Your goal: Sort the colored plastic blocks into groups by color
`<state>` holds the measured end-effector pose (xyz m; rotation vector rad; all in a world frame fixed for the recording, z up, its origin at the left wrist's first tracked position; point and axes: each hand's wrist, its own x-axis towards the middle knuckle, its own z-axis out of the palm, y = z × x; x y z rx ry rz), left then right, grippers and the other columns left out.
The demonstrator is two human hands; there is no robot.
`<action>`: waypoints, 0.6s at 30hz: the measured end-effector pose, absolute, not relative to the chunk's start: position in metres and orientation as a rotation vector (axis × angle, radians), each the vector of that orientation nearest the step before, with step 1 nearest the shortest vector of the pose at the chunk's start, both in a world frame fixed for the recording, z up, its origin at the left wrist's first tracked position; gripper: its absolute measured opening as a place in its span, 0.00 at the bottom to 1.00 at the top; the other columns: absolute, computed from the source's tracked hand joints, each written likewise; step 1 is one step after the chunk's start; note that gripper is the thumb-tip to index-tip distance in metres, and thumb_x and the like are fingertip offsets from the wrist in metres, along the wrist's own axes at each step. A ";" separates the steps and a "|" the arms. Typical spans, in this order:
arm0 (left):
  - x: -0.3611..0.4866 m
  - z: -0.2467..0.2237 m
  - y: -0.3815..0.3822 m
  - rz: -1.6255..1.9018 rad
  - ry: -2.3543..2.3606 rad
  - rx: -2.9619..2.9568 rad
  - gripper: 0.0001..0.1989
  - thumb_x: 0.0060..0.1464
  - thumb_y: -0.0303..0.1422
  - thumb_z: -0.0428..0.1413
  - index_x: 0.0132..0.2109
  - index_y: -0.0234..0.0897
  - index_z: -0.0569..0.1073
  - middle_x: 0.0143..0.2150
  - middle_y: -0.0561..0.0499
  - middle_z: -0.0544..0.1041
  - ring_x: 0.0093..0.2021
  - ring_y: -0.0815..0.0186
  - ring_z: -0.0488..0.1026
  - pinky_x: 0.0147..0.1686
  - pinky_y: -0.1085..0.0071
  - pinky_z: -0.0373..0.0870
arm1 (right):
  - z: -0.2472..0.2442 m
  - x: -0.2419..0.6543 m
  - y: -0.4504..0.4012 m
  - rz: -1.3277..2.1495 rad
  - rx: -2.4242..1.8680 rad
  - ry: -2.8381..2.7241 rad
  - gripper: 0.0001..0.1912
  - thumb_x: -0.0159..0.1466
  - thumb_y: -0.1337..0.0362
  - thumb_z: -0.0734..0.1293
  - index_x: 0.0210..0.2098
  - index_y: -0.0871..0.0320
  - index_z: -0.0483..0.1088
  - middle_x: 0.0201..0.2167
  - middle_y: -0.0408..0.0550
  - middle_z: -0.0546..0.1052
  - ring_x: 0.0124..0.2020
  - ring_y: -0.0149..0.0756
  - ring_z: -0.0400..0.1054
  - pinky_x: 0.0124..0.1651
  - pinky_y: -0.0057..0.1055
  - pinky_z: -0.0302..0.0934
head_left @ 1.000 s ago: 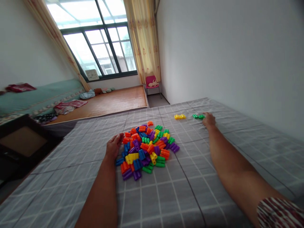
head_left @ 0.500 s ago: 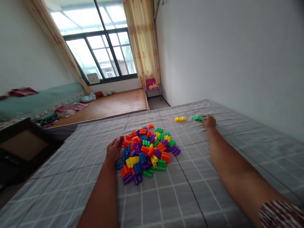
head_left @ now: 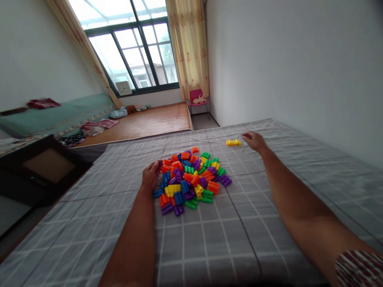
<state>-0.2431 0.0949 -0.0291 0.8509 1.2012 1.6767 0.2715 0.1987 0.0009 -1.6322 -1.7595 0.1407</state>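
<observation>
A heap of plastic building blocks (head_left: 189, 169) in orange, blue, purple, yellow and green lies on the grey checked cloth (head_left: 191, 243). My left hand (head_left: 151, 174) rests at the heap's left edge, its partly bent fingers by the orange and blue blocks. Farther off, to the right, my right hand (head_left: 254, 141) is low over the cloth with its fingers drawn together. It covers the spot where green blocks showed earlier, and none of that green is visible. Just left of it sits a short row of yellow blocks (head_left: 233, 142), apart from the heap.
A white wall (head_left: 287, 67) runs along the right side. Beyond the cloth's far edge are a low bed with a brown mat (head_left: 155, 119) and a pink chair (head_left: 197, 97) holding a soft toy. A dark cabinet (head_left: 38, 171) stands at the left.
My right hand has moved left over the green blocks, which are now out of sight. My left hand stays beside the heap. The camera view has shifted slightly.
</observation>
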 end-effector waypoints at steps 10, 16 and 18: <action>-0.245 -0.037 0.100 1.692 1.138 0.830 0.13 0.42 0.35 0.66 0.36 0.32 0.79 0.37 0.46 0.81 0.39 0.66 0.77 0.49 0.65 0.71 | 0.014 0.115 0.136 0.520 -0.889 -2.519 0.16 0.64 0.55 0.65 0.47 0.55 0.76 0.40 0.50 0.79 0.36 0.36 0.72 0.43 0.33 0.64; -0.241 -0.035 0.097 1.682 1.131 0.848 0.14 0.41 0.37 0.67 0.36 0.32 0.80 0.36 0.46 0.81 0.39 0.65 0.77 0.49 0.66 0.71 | 0.022 0.083 0.110 0.389 -0.552 -2.514 0.14 0.64 0.54 0.67 0.44 0.55 0.76 0.45 0.52 0.77 0.49 0.40 0.68 0.56 0.39 0.58; -0.240 -0.034 0.096 1.686 1.132 0.850 0.15 0.41 0.37 0.67 0.36 0.32 0.80 0.36 0.46 0.81 0.39 0.65 0.77 0.49 0.65 0.71 | 0.026 0.078 0.101 0.393 -0.457 -2.555 0.15 0.60 0.51 0.70 0.40 0.55 0.77 0.46 0.52 0.77 0.50 0.41 0.67 0.56 0.40 0.56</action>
